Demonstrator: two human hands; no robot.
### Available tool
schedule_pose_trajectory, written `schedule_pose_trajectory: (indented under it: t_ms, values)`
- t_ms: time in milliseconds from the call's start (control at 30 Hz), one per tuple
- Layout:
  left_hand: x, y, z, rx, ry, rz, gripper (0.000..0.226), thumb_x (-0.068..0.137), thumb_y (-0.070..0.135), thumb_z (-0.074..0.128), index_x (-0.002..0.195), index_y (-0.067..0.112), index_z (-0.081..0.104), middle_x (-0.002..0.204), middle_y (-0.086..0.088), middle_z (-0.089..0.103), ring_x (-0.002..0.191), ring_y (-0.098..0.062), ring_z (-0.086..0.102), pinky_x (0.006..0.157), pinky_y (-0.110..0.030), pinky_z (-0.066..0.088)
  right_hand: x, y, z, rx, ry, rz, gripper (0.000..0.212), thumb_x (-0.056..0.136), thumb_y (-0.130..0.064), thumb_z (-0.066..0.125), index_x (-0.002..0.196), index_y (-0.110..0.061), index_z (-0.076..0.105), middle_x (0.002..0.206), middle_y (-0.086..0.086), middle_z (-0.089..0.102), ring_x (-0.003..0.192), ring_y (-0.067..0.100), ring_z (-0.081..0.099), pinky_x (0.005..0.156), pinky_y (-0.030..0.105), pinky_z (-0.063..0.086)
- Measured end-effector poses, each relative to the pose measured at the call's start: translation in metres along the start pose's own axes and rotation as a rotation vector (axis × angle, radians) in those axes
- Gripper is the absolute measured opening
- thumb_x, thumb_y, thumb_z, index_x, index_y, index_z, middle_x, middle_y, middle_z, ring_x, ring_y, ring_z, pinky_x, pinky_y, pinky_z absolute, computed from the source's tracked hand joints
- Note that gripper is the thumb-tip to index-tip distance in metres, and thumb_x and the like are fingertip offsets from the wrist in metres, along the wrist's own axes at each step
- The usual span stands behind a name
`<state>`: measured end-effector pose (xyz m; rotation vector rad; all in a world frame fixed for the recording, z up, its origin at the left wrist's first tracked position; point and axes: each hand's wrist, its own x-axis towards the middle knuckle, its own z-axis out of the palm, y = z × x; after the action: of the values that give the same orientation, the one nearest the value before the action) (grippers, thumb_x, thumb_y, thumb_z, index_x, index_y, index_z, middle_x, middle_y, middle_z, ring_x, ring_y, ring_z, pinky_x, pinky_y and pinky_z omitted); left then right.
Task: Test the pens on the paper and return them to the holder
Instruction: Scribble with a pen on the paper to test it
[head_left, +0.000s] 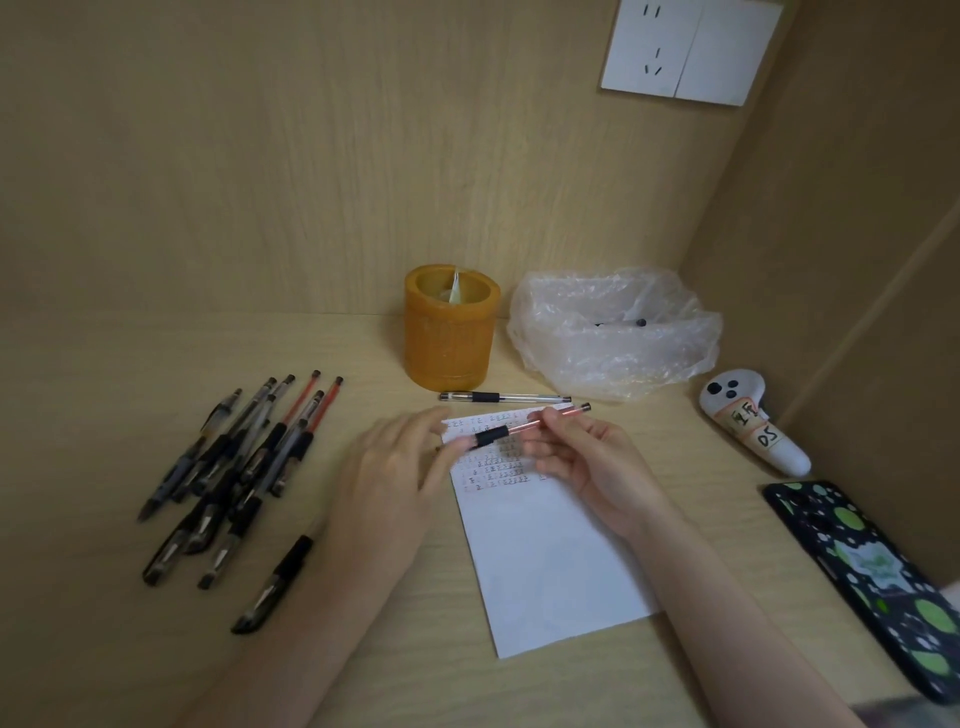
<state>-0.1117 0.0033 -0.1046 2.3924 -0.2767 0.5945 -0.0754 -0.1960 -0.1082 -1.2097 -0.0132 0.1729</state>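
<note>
Red pen (524, 427) between both hands, above paper (545, 561)

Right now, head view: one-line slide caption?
Both hands hold a red pen over scribbled paper, pens piled left.

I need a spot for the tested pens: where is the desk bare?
Bare: the far left desk behind the pen pile, left of the holder; also the near edge below the paper. Crowded: right side, with plastic bag, controller and phone.
</note>
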Motion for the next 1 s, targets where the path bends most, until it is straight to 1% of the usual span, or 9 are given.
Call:
schedule_pose_trajectory:
  t_ms: [67, 200, 300, 367, 467, 600, 700, 867, 1000]
  values:
    - [0.001, -0.007, -0.004, 0.153, 0.094, -0.035, 0.032, 0.088, 0.037, 0.052, 0.111, 0.018, 0.062, 0.102, 0.002, 0.064, 0.097, -0.017, 0.057, 0.087, -0.030, 0.040, 0.001, -0.003, -0.001, 0.015, -0.024, 0.051, 0.028, 0.086, -0.016, 0.055, 0.097, 0.007, 0.066, 0.090, 0.020, 0.073, 0.078, 0.019, 0.072, 0.066, 0.025, 0.059]
    - [-0.005, -0.015, -0.007, 0.313, -0.026, -0.194, 0.032, 0.087, 0.020, 0.054, 0.119, 0.020, 0.057, 0.115, 0.000, 0.053, 0.107, -0.018, 0.048, 0.090, -0.034, 0.038, 0.002, -0.007, 0.002, 0.156, -0.099, 0.089, 0.038, 0.094, -0.001, 0.046, 0.127, 0.019, 0.042, 0.122, 0.029, 0.060, 0.114, 0.035, 0.061, 0.090, 0.036, 0.054]
    - [-0.007, -0.015, -0.006, 0.330, -0.069, -0.245, 0.037, 0.089, 0.017, 0.050, 0.126, 0.021, 0.051, 0.123, 0.000, 0.046, 0.113, -0.017, 0.043, 0.092, -0.031, 0.038, 0.003, -0.008, 0.004, 0.285, -0.048, 0.028, 0.066, 0.090, 0.005, 0.049, 0.144, 0.009, 0.013, 0.128, 0.029, 0.056, 0.118, 0.036, 0.057, 0.093, 0.041, 0.052]
    - [-0.007, -0.015, -0.005, 0.338, -0.083, -0.239, 0.040, 0.089, 0.011, 0.050, 0.128, 0.021, 0.048, 0.127, 0.000, 0.044, 0.115, -0.018, 0.042, 0.092, -0.030, 0.040, 0.002, -0.008, 0.004, 0.299, -0.035, 0.013, 0.071, 0.090, 0.006, 0.048, 0.147, 0.001, 0.007, 0.129, 0.027, 0.056, 0.118, 0.035, 0.058, 0.094, 0.041, 0.051]
    - [-0.008, -0.016, -0.005, 0.295, -0.061, -0.217, 0.053, 0.084, -0.006, 0.050, 0.131, 0.021, 0.046, 0.131, 0.000, 0.042, 0.116, -0.016, 0.043, 0.089, -0.027, 0.045, -0.001, -0.010, 0.004, 0.262, -0.074, 0.008, 0.061, 0.089, 0.004, 0.049, 0.145, 0.001, 0.023, 0.127, 0.026, 0.058, 0.115, 0.034, 0.060, 0.090, 0.036, 0.054]
    - [-0.004, -0.015, -0.007, 0.088, 0.008, -0.081, 0.053, 0.084, -0.006, 0.056, 0.130, 0.019, 0.047, 0.130, 0.002, 0.041, 0.091, -0.003, 0.050, 0.070, -0.012, 0.039, -0.005, -0.010, 0.006, 0.103, -0.140, -0.004, 0.043, 0.086, -0.002, 0.050, 0.128, 0.009, 0.049, 0.111, 0.023, 0.067, 0.096, 0.026, 0.069, 0.078, 0.028, 0.057]
    - [0.001, -0.002, -0.008, -0.214, 0.079, 0.102, 0.050, 0.081, -0.004, 0.063, 0.124, 0.017, 0.050, 0.123, 0.009, 0.039, 0.089, 0.001, 0.057, 0.078, -0.001, 0.041, -0.009, -0.009, 0.009, -0.008, -0.185, 0.001, 0.034, 0.087, -0.008, 0.052, 0.119, 0.003, 0.058, 0.092, 0.018, 0.070, 0.072, 0.017, 0.067, 0.065, 0.026, 0.056]
    - [-0.003, 0.010, -0.004, -0.479, 0.041, 0.245, 0.060, 0.079, -0.001, 0.068, 0.125, 0.028, 0.044, 0.125, 0.020, 0.037, 0.092, 0.003, 0.061, 0.082, -0.006, 0.045, -0.014, -0.006, 0.014, -0.156, -0.318, -0.030, 0.030, 0.091, -0.016, 0.058, 0.118, -0.004, 0.062, 0.079, 0.012, 0.066, 0.061, 0.014, 0.058, 0.055, 0.025, 0.050]
    - [-0.004, 0.011, 0.002, -0.559, 0.006, 0.201, 0.066, 0.078, 0.002, 0.070, 0.126, 0.035, 0.040, 0.126, 0.022, 0.037, 0.092, -0.002, 0.062, 0.080, -0.011, 0.049, -0.016, -0.003, 0.018, -0.260, -0.348, -0.076, 0.013, 0.080, -0.008, 0.067, 0.092, -0.009, 0.073, 0.079, 0.014, 0.068, 0.060, 0.015, 0.059, 0.055, 0.026, 0.050]
